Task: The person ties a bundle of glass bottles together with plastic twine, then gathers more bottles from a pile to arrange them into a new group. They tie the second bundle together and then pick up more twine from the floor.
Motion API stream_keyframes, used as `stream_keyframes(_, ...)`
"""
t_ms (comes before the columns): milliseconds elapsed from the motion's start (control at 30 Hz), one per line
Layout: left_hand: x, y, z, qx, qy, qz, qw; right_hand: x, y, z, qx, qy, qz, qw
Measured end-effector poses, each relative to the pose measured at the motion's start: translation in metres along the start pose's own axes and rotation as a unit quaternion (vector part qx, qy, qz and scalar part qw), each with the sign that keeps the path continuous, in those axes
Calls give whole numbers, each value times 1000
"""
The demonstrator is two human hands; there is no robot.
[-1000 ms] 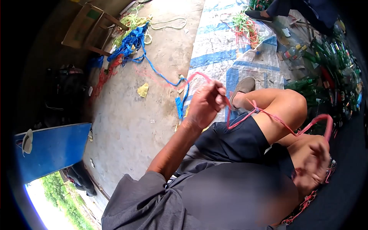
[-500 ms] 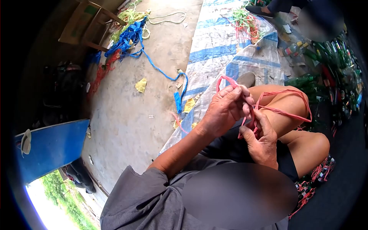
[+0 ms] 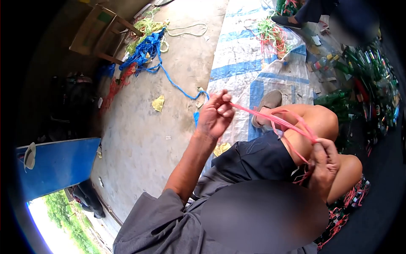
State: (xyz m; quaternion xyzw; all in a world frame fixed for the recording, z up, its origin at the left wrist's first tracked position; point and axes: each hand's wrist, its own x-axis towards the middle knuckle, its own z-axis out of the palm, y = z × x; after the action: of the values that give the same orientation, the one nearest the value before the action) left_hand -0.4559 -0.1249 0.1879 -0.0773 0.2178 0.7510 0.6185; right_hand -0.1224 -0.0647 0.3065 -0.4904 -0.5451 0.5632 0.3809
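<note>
A length of pink plastic string (image 3: 292,125) is stretched over my bare knees, with several loops hanging from it. One end is pinched between the fingers of my left hand (image 3: 217,113), raised above the edge of the striped sheet. Around the other end, where the loops gather, the fingers of my right hand (image 3: 323,163) are closed, beside my right knee. More pink strands hang below my right hand, partly hidden by it.
A white and blue striped sheet (image 3: 237,57) lies on the concrete floor (image 3: 139,139). Green bottles (image 3: 368,63) crowd the right side. Blue string (image 3: 148,48) lies in a tangle near a wooden chair (image 3: 108,40). Another person's shoe (image 3: 286,22) shows at the top.
My hands have moved apart, the left one leftward and the right one right and downward. The pink string between them is now drawn out straight.
</note>
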Motion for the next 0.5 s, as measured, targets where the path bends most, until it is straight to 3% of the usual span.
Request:
stream_keyframes(233, 14, 57, -68, 4, 109, 74, 991, 18, -4, -100, 222, 154, 2, 963)
stream_keyframes(267, 15, 62, -75, 0, 93, 73, 993, 20, -4, -118, 248, 187, 1, 950)
stream_keyframes(333, 14, 71, -77, -7, 82, 78, 994, 20, 1, -161, 326, 138, -37, 934)
stream_keyframes(400, 17, 72, -66, 2, 82, 91, 992, 21, 6, -192, 350, 93, -95, 927)
stream_keyframes(433, 19, 72, -58, 6, 82, 98, 992, 20, -18, -173, 343, 107, -109, 927)
stream_keyframes(500, 25, 69, -41, 36, 98, 123, 987, 17, 5, -228, 356, 74, -146, 920)
